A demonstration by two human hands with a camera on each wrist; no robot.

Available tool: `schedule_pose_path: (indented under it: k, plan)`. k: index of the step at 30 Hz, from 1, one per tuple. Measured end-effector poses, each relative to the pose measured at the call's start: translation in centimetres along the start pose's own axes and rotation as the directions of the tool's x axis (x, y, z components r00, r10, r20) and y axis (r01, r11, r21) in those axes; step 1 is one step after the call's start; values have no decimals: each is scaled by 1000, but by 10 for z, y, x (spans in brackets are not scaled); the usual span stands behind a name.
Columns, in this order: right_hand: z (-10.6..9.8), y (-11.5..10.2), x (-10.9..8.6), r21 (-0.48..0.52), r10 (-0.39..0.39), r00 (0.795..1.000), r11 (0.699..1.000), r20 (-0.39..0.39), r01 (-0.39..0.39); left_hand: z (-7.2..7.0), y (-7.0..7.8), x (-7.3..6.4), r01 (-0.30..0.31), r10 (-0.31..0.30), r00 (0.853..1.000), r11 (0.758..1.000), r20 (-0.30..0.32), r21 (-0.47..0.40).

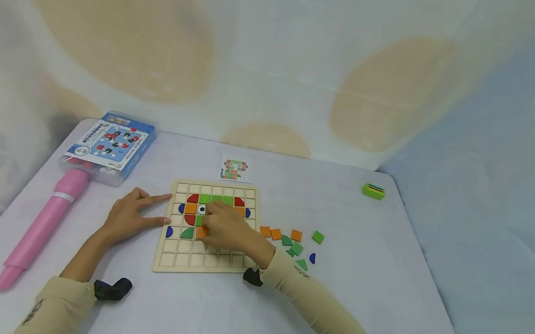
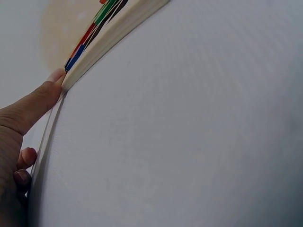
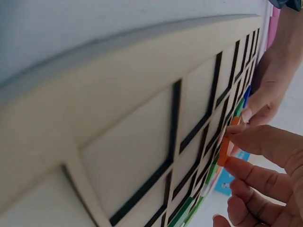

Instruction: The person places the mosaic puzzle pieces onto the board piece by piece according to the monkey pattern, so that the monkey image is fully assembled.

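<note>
A wooden grid board (image 1: pixel 205 261) lies on the table, with red, green, orange and blue tiles set in its cells. At its left edge, my left hand (image 1: pixel 126 214) touches the frame with thumb and index finger stretched out and spread apart. The left wrist view shows the thumb (image 2: pixel 40 101) against the board's corner side. Over the middle of the board, my right hand (image 1: pixel 228 226) pinches an orange tile (image 3: pixel 223 151) between thumb and index finger. A round black-and-white eye tile (image 1: pixel 202 209) shows just left of the right fingers. That hand hides several cells.
Loose orange, green and blue tiles, among them a green square (image 1: pixel 318 237), lie right of the board. Behind it is a pattern card (image 1: pixel 236 168). A boxed molecule set (image 1: pixel 110 145) and a pink tube-like object (image 1: pixel 42 223) lie left; a small green box (image 1: pixel 373 191) stands far right.
</note>
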State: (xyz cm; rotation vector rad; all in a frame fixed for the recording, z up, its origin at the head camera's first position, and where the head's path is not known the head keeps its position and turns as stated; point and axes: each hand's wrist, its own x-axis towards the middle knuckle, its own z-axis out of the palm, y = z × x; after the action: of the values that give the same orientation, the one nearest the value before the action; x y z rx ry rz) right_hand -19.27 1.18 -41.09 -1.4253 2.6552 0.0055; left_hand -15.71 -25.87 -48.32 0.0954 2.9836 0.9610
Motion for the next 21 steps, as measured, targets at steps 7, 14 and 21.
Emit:
schedule_pose_path:
  k: [7, 14, 21]
  plan:
    - [3, -1, 2, -8, -1, 1000, 1000, 7, 1, -1, 1, -1, -2, 2, 1000, 1000, 11, 18]
    - [4, -5, 4, -15, -1, 1000, 1000, -12, 1, -1, 1, -2, -7, 6, 1000, 1000, 9, 30]
    - [6, -10, 9, 53, 53, 999, 997, -4, -53, 1, 0, 0, -5, 5, 1000, 1000, 8, 28]
